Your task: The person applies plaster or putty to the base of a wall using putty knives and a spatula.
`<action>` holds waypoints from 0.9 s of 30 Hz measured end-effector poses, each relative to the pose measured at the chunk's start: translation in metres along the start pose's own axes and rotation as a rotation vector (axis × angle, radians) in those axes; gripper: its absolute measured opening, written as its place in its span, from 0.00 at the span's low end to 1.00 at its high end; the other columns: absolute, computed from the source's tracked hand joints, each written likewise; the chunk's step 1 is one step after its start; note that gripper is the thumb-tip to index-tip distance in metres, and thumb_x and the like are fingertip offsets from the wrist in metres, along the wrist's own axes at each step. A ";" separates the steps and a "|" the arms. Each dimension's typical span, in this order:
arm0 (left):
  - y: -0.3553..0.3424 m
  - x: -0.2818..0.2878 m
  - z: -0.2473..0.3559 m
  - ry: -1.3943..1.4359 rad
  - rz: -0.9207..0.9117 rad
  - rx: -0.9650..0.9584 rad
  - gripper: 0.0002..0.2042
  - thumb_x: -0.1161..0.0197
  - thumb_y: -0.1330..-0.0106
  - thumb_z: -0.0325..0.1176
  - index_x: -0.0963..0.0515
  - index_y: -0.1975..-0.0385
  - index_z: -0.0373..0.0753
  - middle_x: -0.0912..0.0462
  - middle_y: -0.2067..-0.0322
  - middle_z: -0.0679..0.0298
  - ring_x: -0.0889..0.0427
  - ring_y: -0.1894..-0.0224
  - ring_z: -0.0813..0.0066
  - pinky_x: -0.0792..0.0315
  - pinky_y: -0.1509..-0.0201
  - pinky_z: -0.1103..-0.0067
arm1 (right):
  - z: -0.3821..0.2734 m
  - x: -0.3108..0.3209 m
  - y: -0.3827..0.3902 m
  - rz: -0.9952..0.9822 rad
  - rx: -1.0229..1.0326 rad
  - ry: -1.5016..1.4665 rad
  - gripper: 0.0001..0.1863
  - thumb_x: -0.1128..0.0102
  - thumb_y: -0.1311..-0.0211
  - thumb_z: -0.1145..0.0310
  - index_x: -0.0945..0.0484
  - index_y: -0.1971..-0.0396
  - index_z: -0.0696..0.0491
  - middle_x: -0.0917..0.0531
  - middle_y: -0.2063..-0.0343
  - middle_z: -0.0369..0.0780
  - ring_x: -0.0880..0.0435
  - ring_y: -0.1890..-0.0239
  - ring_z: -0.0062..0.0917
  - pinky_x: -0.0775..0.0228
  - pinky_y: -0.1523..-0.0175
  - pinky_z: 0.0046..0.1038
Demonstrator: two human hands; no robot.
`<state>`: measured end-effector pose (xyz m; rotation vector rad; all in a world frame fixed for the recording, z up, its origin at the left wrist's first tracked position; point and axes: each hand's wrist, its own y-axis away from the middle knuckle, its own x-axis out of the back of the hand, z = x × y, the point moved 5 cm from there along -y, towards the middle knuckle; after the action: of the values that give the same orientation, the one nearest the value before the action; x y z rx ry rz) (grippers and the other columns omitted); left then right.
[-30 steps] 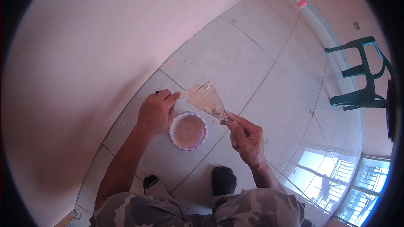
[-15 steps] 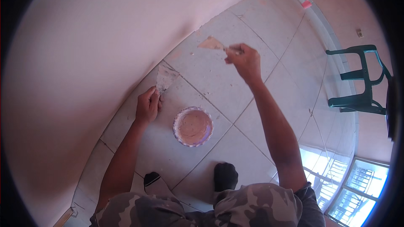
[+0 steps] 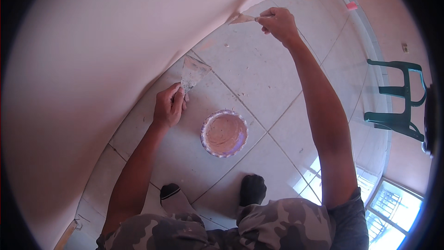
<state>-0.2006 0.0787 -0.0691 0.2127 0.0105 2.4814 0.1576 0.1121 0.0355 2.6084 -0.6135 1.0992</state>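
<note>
My left hand (image 3: 170, 104) is closed round a wide, paste-smeared putty knife (image 3: 195, 71), its blade pointing up near the wall's foot. At the top, my right hand (image 3: 280, 23) grips a smaller scraper (image 3: 239, 18), whose tip meets the lower edge of the pink wall (image 3: 106, 51); whether it touches is hard to tell. Between my forearms a scalloped purple bowl (image 3: 224, 133) with pinkish paste inside rests on the tiled floor (image 3: 273, 88).
At the right, a green plastic chair (image 3: 400, 120) stands by the far wall, under a socket (image 3: 405, 47). A pink object (image 3: 351, 6) lies near the skirting. A window (image 3: 393, 203) is lower right, and my socked feet (image 3: 252, 187) are below the bowl.
My hands have separated: the right moved far up toward the wall's foot with the scraper, while the left rose slightly and turned its knife upward. The view has shifted a little.
</note>
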 end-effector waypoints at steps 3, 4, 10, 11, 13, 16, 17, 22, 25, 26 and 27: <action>-0.001 0.000 0.003 0.006 0.019 -0.011 0.13 0.53 0.24 0.30 0.26 0.70 0.31 0.26 0.80 0.66 0.28 0.82 0.83 0.33 0.77 0.81 | -0.005 -0.002 -0.009 -0.003 0.009 0.035 0.10 0.35 0.50 0.69 0.16 0.73 0.61 0.16 0.82 0.40 0.15 0.79 0.21 0.21 0.70 0.24; -0.001 0.001 0.003 -0.007 0.028 -0.023 0.13 0.53 0.25 0.30 0.26 0.71 0.31 0.26 0.81 0.66 0.28 0.82 0.83 0.33 0.77 0.81 | -0.008 -0.004 -0.011 -0.015 0.001 0.060 0.09 0.35 0.50 0.69 0.16 0.74 0.60 0.16 0.83 0.40 0.15 0.80 0.21 0.21 0.70 0.24; -0.003 0.002 0.000 -0.036 0.021 -0.028 0.14 0.53 0.25 0.30 0.27 0.73 0.32 0.27 0.83 0.65 0.28 0.83 0.82 0.34 0.78 0.80 | -0.035 -0.003 -0.035 -0.132 0.027 0.223 0.11 0.35 0.49 0.69 0.16 0.70 0.62 0.16 0.79 0.42 0.17 0.78 0.24 0.25 0.68 0.25; -0.004 0.002 0.000 -0.041 0.014 -0.039 0.14 0.52 0.26 0.30 0.27 0.73 0.32 0.26 0.83 0.65 0.28 0.83 0.82 0.34 0.78 0.80 | -0.038 -0.002 -0.041 -0.140 0.032 0.221 0.11 0.35 0.48 0.69 0.16 0.69 0.62 0.16 0.78 0.42 0.16 0.77 0.24 0.25 0.67 0.25; -0.004 0.001 0.002 -0.037 0.018 -0.037 0.14 0.52 0.26 0.30 0.27 0.73 0.32 0.26 0.83 0.65 0.28 0.83 0.82 0.34 0.78 0.80 | -0.044 -0.006 -0.049 -0.139 0.053 0.216 0.11 0.36 0.48 0.69 0.16 0.68 0.62 0.15 0.76 0.42 0.15 0.76 0.25 0.25 0.66 0.25; -0.004 0.002 0.002 -0.045 0.014 -0.038 0.13 0.53 0.26 0.30 0.26 0.73 0.31 0.26 0.82 0.65 0.28 0.83 0.82 0.34 0.78 0.81 | -0.051 -0.009 -0.048 -0.117 0.096 0.176 0.12 0.35 0.47 0.69 0.16 0.66 0.61 0.14 0.73 0.43 0.14 0.73 0.26 0.24 0.63 0.25; -0.004 0.003 0.003 -0.053 0.008 -0.041 0.13 0.53 0.26 0.29 0.26 0.72 0.31 0.26 0.82 0.65 0.28 0.82 0.82 0.33 0.78 0.81 | -0.055 -0.008 -0.046 -0.097 0.117 0.145 0.12 0.34 0.46 0.69 0.16 0.65 0.61 0.13 0.72 0.43 0.13 0.72 0.26 0.23 0.62 0.25; -0.001 0.000 -0.004 -0.033 -0.013 0.001 0.13 0.56 0.24 0.30 0.25 0.67 0.31 0.24 0.77 0.65 0.28 0.80 0.82 0.34 0.77 0.82 | -0.062 0.006 -0.026 -0.010 0.117 0.009 0.08 0.38 0.43 0.75 0.19 0.69 0.67 0.14 0.74 0.49 0.12 0.74 0.29 0.20 0.67 0.29; 0.003 0.003 -0.002 -0.038 0.021 0.003 0.13 0.55 0.25 0.30 0.25 0.67 0.31 0.24 0.77 0.65 0.28 0.81 0.82 0.33 0.77 0.82 | -0.050 0.025 0.001 -0.016 0.128 0.066 0.11 0.38 0.42 0.73 0.18 0.66 0.66 0.14 0.73 0.48 0.13 0.73 0.28 0.21 0.66 0.29; 0.002 0.002 0.000 -0.012 0.043 0.007 0.12 0.54 0.25 0.29 0.24 0.67 0.31 0.24 0.78 0.65 0.27 0.82 0.83 0.33 0.78 0.82 | -0.033 0.030 0.007 0.039 0.247 0.083 0.13 0.34 0.44 0.68 0.16 0.62 0.61 0.13 0.70 0.43 0.13 0.71 0.24 0.22 0.61 0.24; 0.001 0.001 0.001 -0.011 0.038 0.003 0.12 0.54 0.25 0.29 0.24 0.67 0.31 0.24 0.78 0.65 0.27 0.82 0.83 0.33 0.78 0.82 | -0.013 0.031 0.008 0.044 0.245 0.086 0.13 0.34 0.44 0.68 0.16 0.62 0.61 0.13 0.70 0.43 0.13 0.71 0.24 0.22 0.61 0.24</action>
<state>-0.2015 0.0787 -0.0683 0.2300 0.0060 2.5186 0.1654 0.1011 0.0671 2.7437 -0.5503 1.3709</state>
